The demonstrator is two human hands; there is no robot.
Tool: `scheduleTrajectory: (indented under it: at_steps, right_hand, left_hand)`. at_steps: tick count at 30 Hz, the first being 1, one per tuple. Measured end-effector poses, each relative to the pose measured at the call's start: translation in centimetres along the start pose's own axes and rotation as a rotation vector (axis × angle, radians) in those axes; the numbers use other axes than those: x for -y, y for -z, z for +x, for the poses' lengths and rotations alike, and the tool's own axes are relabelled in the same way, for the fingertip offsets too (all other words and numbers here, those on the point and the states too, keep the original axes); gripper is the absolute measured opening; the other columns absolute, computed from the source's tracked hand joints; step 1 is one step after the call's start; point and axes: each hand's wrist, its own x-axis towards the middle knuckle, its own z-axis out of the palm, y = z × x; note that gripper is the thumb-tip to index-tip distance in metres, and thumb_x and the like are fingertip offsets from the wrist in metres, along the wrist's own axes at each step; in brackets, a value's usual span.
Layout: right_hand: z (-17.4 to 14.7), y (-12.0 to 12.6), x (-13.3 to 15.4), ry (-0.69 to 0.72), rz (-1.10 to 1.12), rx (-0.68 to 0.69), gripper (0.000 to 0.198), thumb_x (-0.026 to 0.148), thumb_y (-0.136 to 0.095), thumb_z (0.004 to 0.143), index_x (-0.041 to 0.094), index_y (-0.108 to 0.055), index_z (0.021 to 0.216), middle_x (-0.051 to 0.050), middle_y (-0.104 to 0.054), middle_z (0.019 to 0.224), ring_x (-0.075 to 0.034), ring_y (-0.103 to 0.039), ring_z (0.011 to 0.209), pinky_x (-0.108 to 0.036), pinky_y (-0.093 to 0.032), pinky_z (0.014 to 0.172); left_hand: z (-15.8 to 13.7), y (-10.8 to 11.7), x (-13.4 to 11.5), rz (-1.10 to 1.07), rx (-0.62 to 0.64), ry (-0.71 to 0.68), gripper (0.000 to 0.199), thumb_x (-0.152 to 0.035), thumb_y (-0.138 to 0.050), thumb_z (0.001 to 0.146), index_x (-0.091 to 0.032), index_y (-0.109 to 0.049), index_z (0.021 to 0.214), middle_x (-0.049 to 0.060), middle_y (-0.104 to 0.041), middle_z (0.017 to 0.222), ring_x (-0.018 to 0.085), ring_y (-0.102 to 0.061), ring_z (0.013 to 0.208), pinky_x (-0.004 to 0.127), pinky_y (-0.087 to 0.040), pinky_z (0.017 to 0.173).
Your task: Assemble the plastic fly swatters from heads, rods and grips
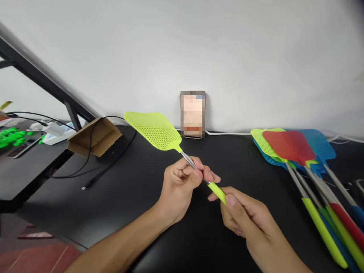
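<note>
Lime fly swatter (153,131) held above the middle of the black table (127,193), paddle to the far left, handle toward near right. From where I stand, left hand (178,189) pinches the metal shaft between thumb and fingers; right hand (247,216) is wrapped round the lime grip. At right, a heap of swatters (290,146) in red, blue and lime, paddles overlapping. Far middle: phone (192,113) upright by the wall (142,57). Far left: open cardboard box (93,138), black cable (99,176) beside it.

Looks like smooth plastic on the lime-green, perforated swatter head (155,131), glossy metal on its slim silver shaft (188,159); appears matt on the brown cardboard box (99,138).
</note>
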Motion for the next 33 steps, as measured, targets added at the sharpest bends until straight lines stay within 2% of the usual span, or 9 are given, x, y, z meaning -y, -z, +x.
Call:
scheduleTrajectory:
  at_steps: [3, 6, 9, 13, 16, 19, 22, 27, 33]
  right_hand:
    - [-0.3, 0.2, 0.3, 0.236, -0.344, -0.088, 0.025, 0.028, -0.044, 0.108, 0.026, -0.064, 0.123, 0.006, -0.042, 0.063, -0.011, -0.038, 0.051, -0.028, -0.029, 0.05]
    - [-0.5, 0.7, 0.2, 0.549, -0.692, -0.224, 0.036, 0.013, -0.055, 0.1, 0.024, -0.06, 0.133, 0.002, -0.058, 0.072, -0.013, -0.051, 0.057, -0.03, -0.037, 0.057]
    - [-0.4, 1.3, -0.2, 0.718, -0.938, -0.319, 0.048, 0.006, -0.061, 0.094, 0.017, -0.055, 0.14, 0.0, -0.062, 0.074, -0.017, -0.053, 0.062, -0.034, -0.039, 0.062]
    - [0.9, 2.1, -0.8, 0.628, -1.239, -0.34, 0.022, 0.012, -0.06, 0.095, 0.011, -0.066, 0.117, -0.006, -0.062, 0.078, -0.022, -0.056, 0.073, -0.039, -0.04, 0.069]
    - [2.0, 2.7, -1.3, 0.477, -1.422, -0.332, 0.014, 0.014, -0.055, 0.097, 0.015, -0.07, 0.099, -0.008, -0.061, 0.081, -0.026, -0.055, 0.079, -0.041, -0.042, 0.072]
    - [2.4, 3.3, -1.4, 0.404, -1.498, -0.335, 0.014, 0.019, -0.057, 0.097, 0.016, -0.07, 0.1, -0.009, -0.062, 0.087, -0.028, -0.055, 0.083, -0.044, -0.043, 0.075]
    - [2.1, 3.6, -0.8, 0.413, -1.386, -0.36, 0.017, 0.026, -0.059, 0.099, 0.016, -0.069, 0.108, -0.011, -0.065, 0.098, -0.029, -0.057, 0.09, -0.046, -0.045, 0.08]
    - [1.0, 3.3, 1.4, 0.419, -0.74, -0.367, 0.028, 0.036, -0.064, 0.099, 0.023, -0.064, 0.124, -0.006, -0.067, 0.107, -0.022, -0.062, 0.098, -0.036, -0.05, 0.087]
    - [0.8, 3.5, 1.8, 0.238, -0.287, -0.469, 0.024, 0.046, -0.061, 0.1, 0.024, -0.069, 0.091, -0.002, -0.068, 0.083, -0.02, -0.064, 0.077, -0.032, -0.051, 0.07]
  left_hand:
    - [-0.1, -0.3, 0.2, 0.008, -0.045, 0.003, 0.015, -0.029, -0.076, 0.093, -0.019, -0.065, 0.093, 0.0, -0.068, 0.078, 0.018, -0.072, 0.085, 0.034, -0.06, 0.082]
    - [1.0, 0.7, -1.0, 0.035, -0.157, -0.051, 0.017, -0.032, -0.077, 0.092, -0.019, -0.065, 0.094, -0.001, -0.065, 0.078, 0.015, -0.07, 0.083, 0.031, -0.058, 0.085]
    - [3.1, 2.8, -3.6, 0.025, -0.37, -0.298, 0.019, -0.032, -0.078, 0.091, -0.019, -0.064, 0.089, -0.002, -0.061, 0.079, 0.011, -0.065, 0.08, 0.026, -0.057, 0.085]
    - [4.2, 3.6, -5.3, 0.153, -0.432, -0.628, 0.008, -0.024, -0.068, 0.098, -0.017, -0.067, 0.093, -0.004, -0.052, 0.069, 0.007, -0.054, 0.059, 0.022, -0.052, 0.065]
    - [2.8, 2.1, -3.9, 0.233, -0.318, -0.565, 0.016, -0.027, -0.064, 0.1, -0.019, -0.068, 0.114, -0.005, -0.051, 0.069, 0.005, -0.046, 0.045, 0.021, -0.043, 0.049]
    - [1.1, 1.0, -1.9, 0.296, -0.171, -0.402, 0.024, -0.033, -0.056, 0.105, -0.022, -0.066, 0.124, -0.005, -0.053, 0.069, 0.003, -0.043, 0.039, 0.019, -0.037, 0.042]
    - [0.2, 0.9, -0.9, 0.332, -0.05, -0.177, 0.027, -0.036, -0.052, 0.106, -0.021, -0.068, 0.123, -0.005, -0.052, 0.07, 0.002, -0.041, 0.04, 0.018, -0.033, 0.04]
    - [-0.4, 0.6, -0.8, 0.501, 0.039, 0.028, 0.029, -0.035, -0.057, 0.104, -0.025, -0.062, 0.13, -0.004, -0.058, 0.077, 0.003, -0.047, 0.041, 0.016, -0.034, 0.037]
    - [-1.2, -0.5, -0.6, 0.684, 0.189, 0.213, 0.021, -0.036, -0.058, 0.102, -0.022, -0.064, 0.117, 0.0, -0.061, 0.088, 0.005, -0.053, 0.054, 0.016, -0.04, 0.043]
